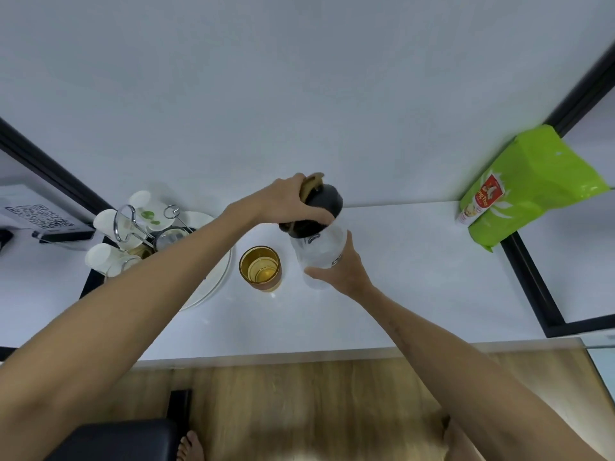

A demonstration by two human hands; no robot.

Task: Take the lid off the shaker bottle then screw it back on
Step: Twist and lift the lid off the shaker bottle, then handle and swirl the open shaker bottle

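A clear plastic shaker bottle (pixel 319 252) stands near the middle of the white counter (pixel 416 277), tilted slightly away. My right hand (pixel 342 269) wraps its lower body from the right. Its black lid (pixel 324 202), with a tan flip cap at the top, sits over the bottle's mouth. My left hand (pixel 289 202) grips the lid from the left, fingers around its rim. I cannot tell whether the lid is threaded on or just resting.
An amber glass (pixel 260 267) stands just left of the bottle. Further left, white cups hang on a metal rack (pixel 133 227) beside stacked white plates (pixel 213 277). A green bag (pixel 529 184) leans at the back right. A black chair (pixel 116 440) is below.
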